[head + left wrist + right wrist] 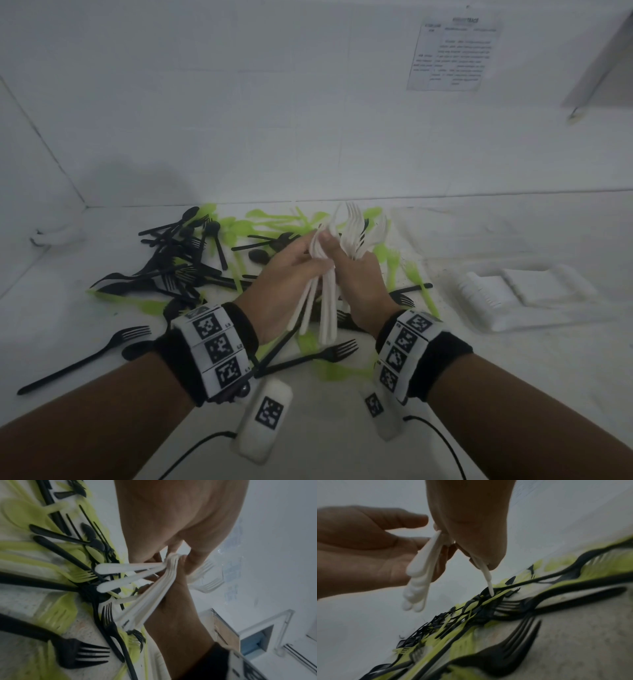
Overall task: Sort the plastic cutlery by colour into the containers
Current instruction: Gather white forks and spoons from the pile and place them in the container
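1. You hold a bundle of white plastic forks and spoons [330,274] between both hands, raised over the middle of the surface, tines up and handles pointing back toward you.
2. Your right hand [359,281] has its fingers curled round the bundle's middle. The right wrist view shows one thin white handle hanging lower than the rest, its tip near the pile below.
3. Your left hand [284,284] meets the bundle from the left, thumb pinching the upper stems; in the right wrist view its palm looks fairly open beside the handles, so I judge the grip light, more a squaring-up than a hold.
4. The white shallow plastic container [520,298] sits by the right edge of the surface. It seems to hold a row of white pieces already, though white on white makes that hard to confirm.
5. Judging from this, white is mostly gathered, with the bundle not yet in the container.
6. The scattered black plastic forks and spoons [171,270] lie unsorted toward the left and near edge, mixed with lime-green plastic cutlery [274,219] that reaches the far edge.
7. I cannot see containers for black or green, so most of the sorting is left.
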Available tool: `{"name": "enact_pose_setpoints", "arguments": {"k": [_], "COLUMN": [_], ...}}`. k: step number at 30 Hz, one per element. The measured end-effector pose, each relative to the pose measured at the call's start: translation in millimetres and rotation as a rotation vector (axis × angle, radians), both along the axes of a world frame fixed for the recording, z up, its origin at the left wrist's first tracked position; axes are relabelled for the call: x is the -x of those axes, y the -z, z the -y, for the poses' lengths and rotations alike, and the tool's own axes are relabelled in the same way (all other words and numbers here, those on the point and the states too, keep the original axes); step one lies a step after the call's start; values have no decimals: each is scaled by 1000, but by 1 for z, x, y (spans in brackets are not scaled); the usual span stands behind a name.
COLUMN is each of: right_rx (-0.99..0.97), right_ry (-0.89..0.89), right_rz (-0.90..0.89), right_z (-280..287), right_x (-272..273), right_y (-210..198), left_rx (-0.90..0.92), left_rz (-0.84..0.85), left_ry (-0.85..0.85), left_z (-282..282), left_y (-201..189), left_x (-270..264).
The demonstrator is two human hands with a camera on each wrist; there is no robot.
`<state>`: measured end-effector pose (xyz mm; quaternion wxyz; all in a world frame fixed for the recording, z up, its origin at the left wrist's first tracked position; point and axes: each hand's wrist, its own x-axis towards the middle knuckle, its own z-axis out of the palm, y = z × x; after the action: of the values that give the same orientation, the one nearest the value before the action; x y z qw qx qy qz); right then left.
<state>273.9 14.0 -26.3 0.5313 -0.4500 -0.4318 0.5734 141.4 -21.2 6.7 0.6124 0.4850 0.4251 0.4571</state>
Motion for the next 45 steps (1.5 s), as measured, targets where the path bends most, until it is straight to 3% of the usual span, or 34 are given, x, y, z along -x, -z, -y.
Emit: {"name": "enact_pose_setpoints", "arguments": {"k": [4, 10, 16, 20, 23, 26, 34, 41, 45], "right_rx": [86, 45, -46, 198, 294, 258, 53, 44, 103], "right_ry": [51, 10, 14, -50, -147, -248, -317, -346, -242], "right_rz": [-134, -68, -28, -37, -163, -180, 52, 48, -12], "right_z": [5, 9, 9, 6, 2, 3, 12, 17, 13], "right_x": [18, 19, 17, 14, 3, -2, 12, 0, -13], "right_y": [6, 8, 17, 16, 15, 17, 19, 15, 20], "left_rx": [-43, -108, -87, 21, 114, 132, 152, 129, 41], "left_rz": [-67, -188, -131, -119, -89, -100, -56, -15, -50], "left_ry": [-3, -94, -256, -300, -374, -387, -262, -361, -518], "left_z": [5, 6, -1, -7, -13, -19, -20, -24, -29], "left_y": [6, 17, 20, 27, 31, 32, 26, 28, 25], "left_x": [-5, -3, 3, 8, 14, 16, -11, -9, 3]}}
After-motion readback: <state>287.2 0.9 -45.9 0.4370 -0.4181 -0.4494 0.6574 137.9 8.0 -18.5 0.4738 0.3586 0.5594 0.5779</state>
